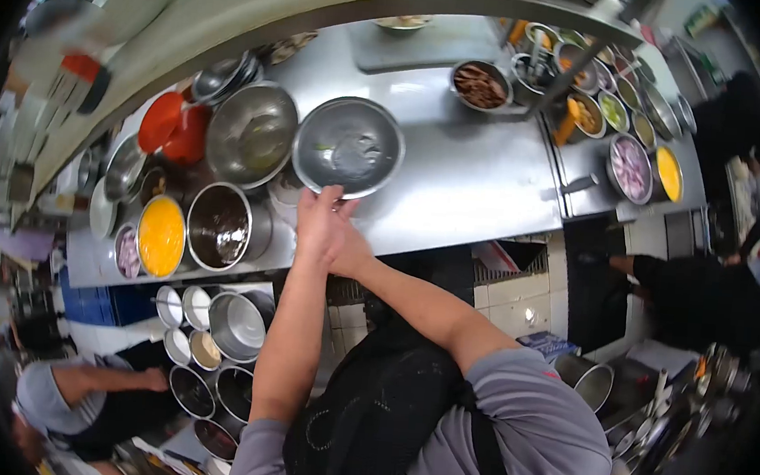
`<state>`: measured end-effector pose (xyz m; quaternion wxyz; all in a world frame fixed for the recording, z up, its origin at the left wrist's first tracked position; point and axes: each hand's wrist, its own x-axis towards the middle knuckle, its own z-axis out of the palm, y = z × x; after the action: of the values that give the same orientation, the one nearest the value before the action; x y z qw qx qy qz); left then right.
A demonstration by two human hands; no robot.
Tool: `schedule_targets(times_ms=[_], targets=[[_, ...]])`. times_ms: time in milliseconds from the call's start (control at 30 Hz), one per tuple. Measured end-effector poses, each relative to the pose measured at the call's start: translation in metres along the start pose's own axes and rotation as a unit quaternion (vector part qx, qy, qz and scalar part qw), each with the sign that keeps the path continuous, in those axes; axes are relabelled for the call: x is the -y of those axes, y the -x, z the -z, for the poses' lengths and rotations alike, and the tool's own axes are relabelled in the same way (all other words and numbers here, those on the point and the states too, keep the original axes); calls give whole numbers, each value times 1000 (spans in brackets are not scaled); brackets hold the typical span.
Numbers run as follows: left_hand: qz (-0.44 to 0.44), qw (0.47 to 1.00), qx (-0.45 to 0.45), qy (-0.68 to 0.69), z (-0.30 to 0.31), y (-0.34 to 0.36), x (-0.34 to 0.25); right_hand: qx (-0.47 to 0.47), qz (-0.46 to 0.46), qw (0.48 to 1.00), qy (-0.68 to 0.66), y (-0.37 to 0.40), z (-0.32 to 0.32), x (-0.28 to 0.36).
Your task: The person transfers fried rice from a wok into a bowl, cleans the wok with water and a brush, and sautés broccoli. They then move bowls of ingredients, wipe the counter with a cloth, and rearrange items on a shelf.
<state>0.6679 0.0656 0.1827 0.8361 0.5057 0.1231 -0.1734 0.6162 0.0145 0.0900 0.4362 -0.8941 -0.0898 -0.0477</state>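
Note:
A steel mixing bowl [326,131] sits at the middle of the steel counter, wet inside with a small green scrap. My left hand [315,222] is closed at its near rim. Pressed close beside it, my right hand [347,244] overlaps the left, its fingers mostly hidden. Left of this bowl stands a larger steel bowl [252,134] with a little liquid in it. Nearer to me are a deep pot [220,229] of dark sauce and a container of yellow liquid [162,236].
A red container [174,128] and stacked bowls [223,78] stand at left. Sliced meat fills a bowl [480,86] at the back. Chopped onion [630,168] sits among several ingredient tubs at right. A shelf edge [326,14] crosses above. Co-workers [73,396] [705,299] stand on both sides.

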Motion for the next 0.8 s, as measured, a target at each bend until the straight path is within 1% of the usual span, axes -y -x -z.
schedule_targets(times_ms=[33,67,100,133,167,200,233,267,300,333,367,400,467,500,567,600,667,700,767,800], targets=[[4,1000,9,29,2,-8,6,-17,14,985,171,5,0,-17],[10,999,20,26,-1,-15,9,-27,27,940,339,10,7,-31],[15,999,10,33,-6,-22,12,-39,-18,957,285,20,44,-36],[19,999,0,39,-11,-31,16,-69,-54,952,292,33,72,-51],[21,999,-11,33,-15,-41,21,-121,-87,937,316,50,93,-73],[21,999,-2,32,-17,-51,27,-156,-127,922,331,68,118,-93],[23,999,19,45,-18,-62,34,-168,-191,906,338,84,146,-107],[25,997,39,56,-19,-72,41,-179,-236,891,346,102,171,-123],[26,997,45,50,-21,-82,47,-206,-252,864,383,121,188,-142],[27,998,15,58,-21,-92,53,-232,-270,836,419,138,200,-160],[27,997,-16,65,-20,-102,58,-236,-283,827,424,152,214,-171],[28,998,-15,61,-16,-112,62,-238,-295,819,430,158,227,-172],[24,992,-9,120,-8,-128,67,-237,-312,828,402,158,234,-172],[24,992,-10,120,-20,-120,58,-246,-320,822,402,154,234,-173],[60,994,-79,54,-35,-102,42,-258,-332,806,416,142,229,-173],[58,993,-83,52,-27,-102,45,-256,-331,809,413,130,227,-175],[63,998,16,0,1,-93,54,-268,-305,820,404,101,225,-179],[62,998,13,-1,9,-80,55,-261,-302,829,392,80,221,-179],[111,993,31,-23,23,-45,58,-251,-286,826,416,38,197,-179],[113,992,29,-39,27,-25,59,-246,-278,831,415,18,178,-174]])
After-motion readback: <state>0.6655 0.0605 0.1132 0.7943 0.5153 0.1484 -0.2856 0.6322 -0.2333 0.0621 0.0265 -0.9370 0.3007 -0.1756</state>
